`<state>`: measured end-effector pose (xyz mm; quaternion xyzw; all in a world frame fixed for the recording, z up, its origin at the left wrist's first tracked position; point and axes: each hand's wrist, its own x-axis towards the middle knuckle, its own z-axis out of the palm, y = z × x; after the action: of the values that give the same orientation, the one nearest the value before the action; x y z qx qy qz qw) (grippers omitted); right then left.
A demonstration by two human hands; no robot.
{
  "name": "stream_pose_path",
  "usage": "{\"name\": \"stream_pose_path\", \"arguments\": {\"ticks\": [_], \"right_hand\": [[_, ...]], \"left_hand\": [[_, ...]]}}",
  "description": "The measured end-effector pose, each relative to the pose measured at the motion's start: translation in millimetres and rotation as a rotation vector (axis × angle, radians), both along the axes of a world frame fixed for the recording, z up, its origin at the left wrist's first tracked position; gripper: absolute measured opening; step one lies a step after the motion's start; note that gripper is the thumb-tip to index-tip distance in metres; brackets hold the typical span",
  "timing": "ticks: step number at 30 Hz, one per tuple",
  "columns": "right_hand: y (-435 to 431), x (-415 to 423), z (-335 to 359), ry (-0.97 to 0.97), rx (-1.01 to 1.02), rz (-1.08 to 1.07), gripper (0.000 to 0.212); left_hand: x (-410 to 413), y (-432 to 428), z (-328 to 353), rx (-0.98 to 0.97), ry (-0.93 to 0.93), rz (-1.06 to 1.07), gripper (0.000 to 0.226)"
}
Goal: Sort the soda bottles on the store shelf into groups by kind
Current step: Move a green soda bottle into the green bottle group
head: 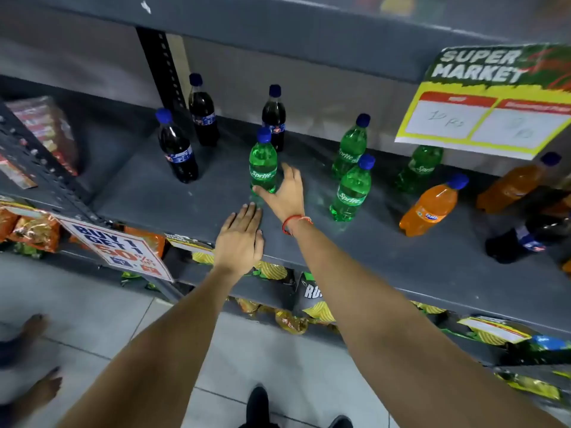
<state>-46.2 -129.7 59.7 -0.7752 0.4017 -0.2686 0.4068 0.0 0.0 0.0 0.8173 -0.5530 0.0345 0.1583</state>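
Note:
On the grey shelf [160,199] three dark cola bottles [177,149] stand at the left and back. A green Sprite bottle [262,162] stands in the middle. My right hand [285,196] is at its base, thumb touching the front, fingers straight along its right side, not wrapped. My left hand [239,239] hovers flat, palm down, over the shelf's front edge and holds nothing. Two more Sprite bottles [352,189] stand to the right, a third [420,168] is partly hidden behind a sign. Two orange soda bottles [432,208] and a dark bottle [525,239] are at the far right.
A "Super Market" price sign [488,100] hangs from the shelf above at right. A "Buy 1 Get 1" sign [120,245] is fixed to the shelf's front left. Snack packets [290,319] fill the shelf below. Another person's bare feet [34,329] are on the floor at left.

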Motion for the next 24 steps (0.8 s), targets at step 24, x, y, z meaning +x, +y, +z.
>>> {"name": "stream_pose_path", "arguments": {"ticks": [24], "right_hand": [[25.7, -157.1, -25.7, -0.168, -0.058, -0.28, 0.041]], "left_hand": [[-0.7, 5.2, 2.6, 0.052, 0.03, 0.047, 0.058]]}}
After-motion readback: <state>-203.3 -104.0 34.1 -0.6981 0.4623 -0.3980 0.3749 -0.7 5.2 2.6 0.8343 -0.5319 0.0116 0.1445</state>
